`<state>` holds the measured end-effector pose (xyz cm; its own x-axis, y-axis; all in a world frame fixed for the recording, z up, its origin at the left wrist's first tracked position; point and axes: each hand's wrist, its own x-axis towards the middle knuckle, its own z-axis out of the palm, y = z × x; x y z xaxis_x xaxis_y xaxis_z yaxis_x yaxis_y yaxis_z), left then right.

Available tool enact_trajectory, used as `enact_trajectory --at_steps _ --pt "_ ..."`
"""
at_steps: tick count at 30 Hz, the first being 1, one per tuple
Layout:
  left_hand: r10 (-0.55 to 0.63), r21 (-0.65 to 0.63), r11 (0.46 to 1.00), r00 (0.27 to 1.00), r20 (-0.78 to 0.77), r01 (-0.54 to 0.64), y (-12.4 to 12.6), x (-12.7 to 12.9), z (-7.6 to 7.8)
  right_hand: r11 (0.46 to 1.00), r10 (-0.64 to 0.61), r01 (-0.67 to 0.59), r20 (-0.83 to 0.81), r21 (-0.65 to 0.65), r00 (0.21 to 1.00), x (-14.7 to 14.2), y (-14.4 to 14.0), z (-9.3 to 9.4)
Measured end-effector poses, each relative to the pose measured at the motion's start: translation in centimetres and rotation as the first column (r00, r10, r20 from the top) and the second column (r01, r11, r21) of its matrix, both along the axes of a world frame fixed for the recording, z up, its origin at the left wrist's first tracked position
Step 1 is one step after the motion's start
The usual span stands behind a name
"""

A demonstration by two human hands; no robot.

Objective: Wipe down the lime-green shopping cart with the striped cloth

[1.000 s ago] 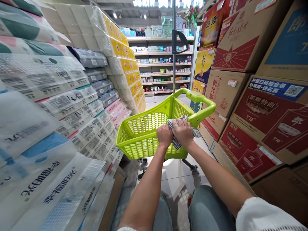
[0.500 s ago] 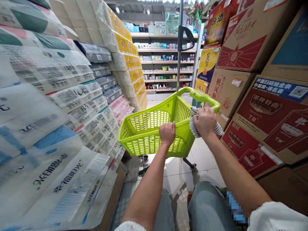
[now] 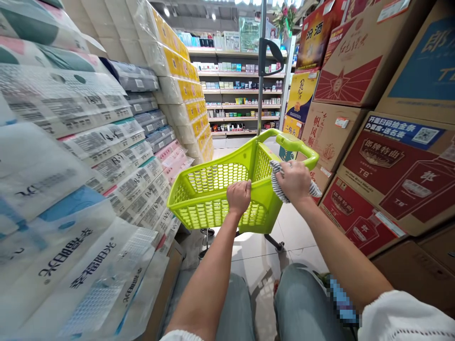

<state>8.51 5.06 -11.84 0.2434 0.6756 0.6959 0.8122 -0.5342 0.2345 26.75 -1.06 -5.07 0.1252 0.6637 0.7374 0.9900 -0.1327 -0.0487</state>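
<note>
A lime-green plastic shopping cart (image 3: 213, 203) with a lattice basket stands sideways before me. My left hand (image 3: 239, 196) is closed over the near rim of its basket, about midway along. Toward the handle end, my right hand (image 3: 294, 181) presses a grey-and-white striped cloth (image 3: 277, 182) against the rim, fingers wrapped round it. The cloth hangs out on both sides of the hand. Just beyond is the cart's green looped handle (image 3: 309, 154). No goods show in the visible part of the basket.
Plastic-wrapped paper packs (image 3: 117, 156) are stacked on the left, yellow-sided packs (image 3: 192, 94) behind them. Cardboard cartons (image 3: 387, 161) rise close on the right. Ahead, a grey pole (image 3: 261, 94) with a dark grip stands before stocked shelves (image 3: 245, 71).
Cart, hands and surroundings all sit slightly further left in view. My right hand with the cloth has shifted a little left along the rim; my left hand keeps its hold.
</note>
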Motion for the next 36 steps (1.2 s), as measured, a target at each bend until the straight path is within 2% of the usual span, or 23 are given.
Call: enact_trajectory --at_steps 3,5,11,14,17,22,24,28,32,36 --pt "-0.005 -0.008 1.000 1.000 -0.005 0.005 0.2 -0.7 0.1 0.998 -0.020 0.021 -0.015 0.053 1.000 2.0 -0.8 0.5" --pt "-0.013 -0.017 1.000 1.000 -0.007 0.013 0.4 -1.3 0.1 0.997 0.009 -0.009 0.005 0.071 1.000 2.2 -1.2 0.3" --pt "-0.029 -0.047 0.998 0.999 0.013 0.030 1.0 -3.4 0.5 0.989 0.076 -0.082 0.054 0.119 0.996 0.0 -2.7 -1.4" --pt "-0.021 -0.065 0.998 1.000 0.017 0.022 0.4 -3.7 0.7 0.986 0.076 -0.083 0.054 0.147 0.996 -0.9 -3.1 -2.3" --pt "-0.010 0.016 1.000 0.999 0.053 0.009 -1.2 -2.8 0.8 0.982 0.071 -0.080 0.057 0.172 0.996 -1.0 -3.1 -3.3" --pt "-0.183 0.093 0.979 0.983 -0.002 0.183 -3.7 0.9 0.6 0.978 0.133 -0.140 0.052 0.156 0.990 -0.3 -2.5 -4.9" --pt "-0.166 0.085 0.983 0.985 0.050 0.161 -3.6 2.5 0.6 0.976 0.169 -0.174 0.046 0.133 0.984 0.0 -2.3 -5.2" --pt "-0.034 -0.010 0.999 0.986 0.165 0.036 -1.6 4.5 0.8 0.969 0.198 -0.199 0.022 0.143 0.980 0.1 -1.5 -4.8" --pt "0.008 -0.051 0.999 0.983 0.181 0.001 -0.2 5.2 0.8 0.964 0.180 -0.177 0.005 0.199 0.984 -0.7 0.3 -4.3" --pt "-0.001 -0.021 1.000 0.982 0.187 0.005 -0.2 4.9 0.4 0.961 0.194 -0.191 0.002 0.202 0.981 -1.1 2.1 -6.0"
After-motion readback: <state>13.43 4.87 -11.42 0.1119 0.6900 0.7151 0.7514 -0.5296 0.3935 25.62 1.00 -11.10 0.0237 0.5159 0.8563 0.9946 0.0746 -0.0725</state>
